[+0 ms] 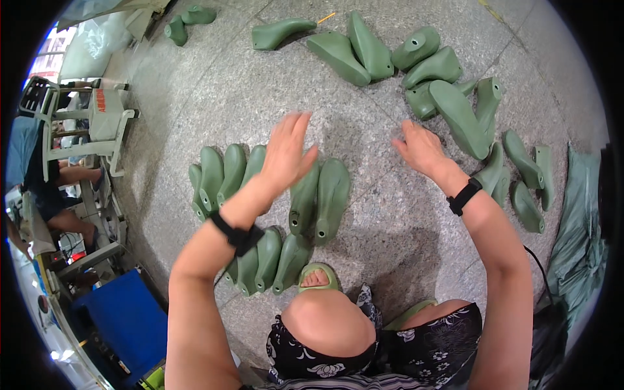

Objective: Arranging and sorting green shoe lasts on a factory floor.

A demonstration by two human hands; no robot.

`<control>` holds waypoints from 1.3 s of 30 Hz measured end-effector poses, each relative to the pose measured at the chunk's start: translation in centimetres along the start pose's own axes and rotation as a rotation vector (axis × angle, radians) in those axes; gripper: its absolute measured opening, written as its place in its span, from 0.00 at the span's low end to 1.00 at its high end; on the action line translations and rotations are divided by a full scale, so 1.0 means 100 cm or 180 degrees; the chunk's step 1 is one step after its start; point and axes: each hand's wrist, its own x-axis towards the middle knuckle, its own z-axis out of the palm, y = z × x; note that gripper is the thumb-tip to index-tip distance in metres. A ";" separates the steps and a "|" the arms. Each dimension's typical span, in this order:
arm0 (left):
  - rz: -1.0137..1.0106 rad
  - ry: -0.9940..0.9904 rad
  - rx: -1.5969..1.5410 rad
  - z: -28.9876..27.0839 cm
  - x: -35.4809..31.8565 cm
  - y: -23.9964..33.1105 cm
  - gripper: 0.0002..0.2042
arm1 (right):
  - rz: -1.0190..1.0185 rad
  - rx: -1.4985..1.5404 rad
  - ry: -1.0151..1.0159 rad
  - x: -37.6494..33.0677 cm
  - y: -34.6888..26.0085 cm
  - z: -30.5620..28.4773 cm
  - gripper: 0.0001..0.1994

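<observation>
Green shoe lasts lie on the grey stone floor (364, 130). My left hand (285, 156) hovers over the upper row at the left, fingers stretched out and thumb apart, holding nothing; it hides part of that row. The nearest shoe last (333, 198) in this row lies just right of the hand. Below it a second row (268, 260) is partly covered by my left forearm. My right hand (421, 148) is open and bare beside the loose heap, close to a large shoe last (459, 120) lying sole up. It appears apart from that last.
Several more lasts are strewn at the far side, including one lone last (281, 34), and at the right, such as one (526, 207). A green plastic sheet (578, 240) borders the right. A stool (88, 130), a blue panel (123, 325) and another person's legs (71, 175) are at the left.
</observation>
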 end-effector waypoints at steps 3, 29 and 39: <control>0.0603 0.0170 0.0401 0.026 0.092 -0.014 0.31 | 0.0231 -0.1102 -0.1464 0.001 -0.006 -0.015 0.30; -0.0292 -0.0747 -0.0056 0.025 0.085 -0.109 0.28 | 0.0673 -0.1925 -0.3106 0.049 -0.035 -0.004 0.40; -0.0533 -0.0754 0.1657 0.054 0.166 -0.070 0.19 | 0.1099 -0.1868 -0.3272 0.053 -0.032 0.000 0.35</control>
